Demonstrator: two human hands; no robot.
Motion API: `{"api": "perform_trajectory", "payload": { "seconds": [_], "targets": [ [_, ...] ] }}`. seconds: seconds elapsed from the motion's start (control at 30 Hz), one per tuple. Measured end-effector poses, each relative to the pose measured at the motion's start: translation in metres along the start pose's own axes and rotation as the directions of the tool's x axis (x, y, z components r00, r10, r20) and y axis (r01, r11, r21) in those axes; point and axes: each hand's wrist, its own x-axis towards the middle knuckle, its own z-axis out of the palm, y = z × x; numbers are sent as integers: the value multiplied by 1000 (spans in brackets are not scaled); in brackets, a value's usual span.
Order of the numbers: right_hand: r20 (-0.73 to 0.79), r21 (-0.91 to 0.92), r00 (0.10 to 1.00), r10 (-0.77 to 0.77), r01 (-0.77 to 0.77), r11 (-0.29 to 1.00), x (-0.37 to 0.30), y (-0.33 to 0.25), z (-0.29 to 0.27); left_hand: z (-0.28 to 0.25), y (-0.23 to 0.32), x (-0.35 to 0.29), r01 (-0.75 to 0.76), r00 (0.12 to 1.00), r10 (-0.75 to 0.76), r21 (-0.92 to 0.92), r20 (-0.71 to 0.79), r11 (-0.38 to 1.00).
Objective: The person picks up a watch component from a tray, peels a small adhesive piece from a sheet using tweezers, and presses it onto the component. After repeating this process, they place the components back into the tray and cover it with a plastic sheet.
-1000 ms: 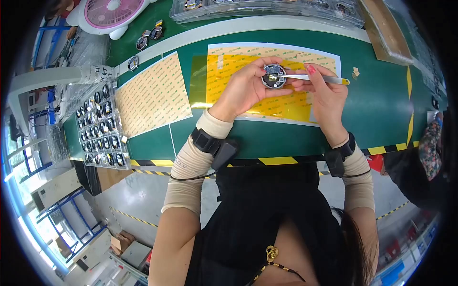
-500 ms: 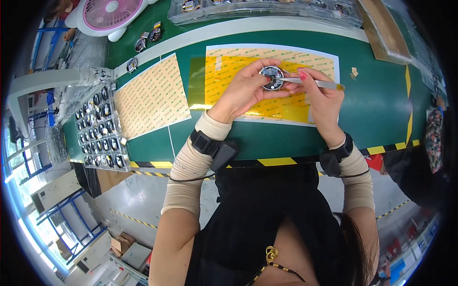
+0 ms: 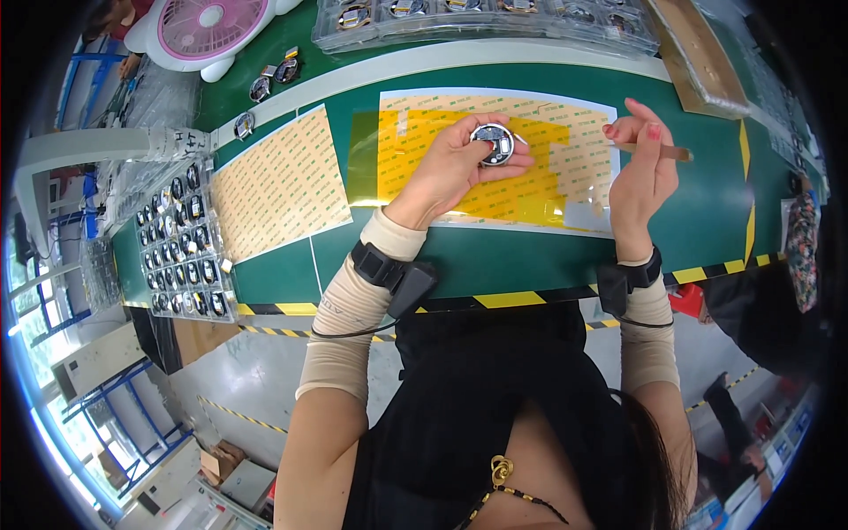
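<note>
My left hand (image 3: 446, 170) is closed around a round watch case (image 3: 503, 152) with a silver rim, its dark circuit board facing up and the thumb lying on it. Apart from it, to the right, my right hand (image 3: 638, 190) grips metal tweezers (image 3: 677, 154); their tips are hidden by the fingers. Beneath the left hand lies a sheet of yellow film (image 3: 521, 201) over printed tan backing paper (image 3: 583, 159). Another tan printed sheet (image 3: 278, 190) rests on the green table to the left.
A clear tray (image 3: 231, 296) with several round cases stands at the left, and another clear tray (image 3: 486, 34) at the back. A pink-and-white fan (image 3: 212, 31), loose watch cases (image 3: 245, 124) and a long cardboard box (image 3: 702, 66) sit around the work area. A pale arm (image 3: 106, 157) reaches in from the left.
My right hand has drawn away to the right with the tweezers, off the watch case. My left hand still holds the case, having moved slightly left.
</note>
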Motion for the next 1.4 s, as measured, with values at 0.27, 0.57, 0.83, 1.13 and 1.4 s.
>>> {"api": "perform_trajectory", "payload": {
  "seconds": [0.27, 0.57, 0.83, 1.13, 1.4],
  "targets": [
    [104, -120, 977, 189, -176, 977, 11, -14, -29, -1, -6, -1, -50, 998, 50, 9, -22, 999],
    [156, 55, 844, 514, -527, 848, -14, -8, -69, 11, 8, -8, 64, 998, -64, 27, -10, 998],
    [10, -56, 832, 554, -553, 831, -37, -9, -105, 46, -14, -5, -275, 940, -82, 875, 332, 399],
    [-25, 14, 807, 590, -590, 807, -44, -1, -112, 61, -42, 7, -613, 788, 72, 790, 612, -10],
    [-2, 185, 814, 581, -570, 800, -51, 4, -115, 64, -47, 4, -600, 788, 127, 798, 602, -53]
  ]
}}
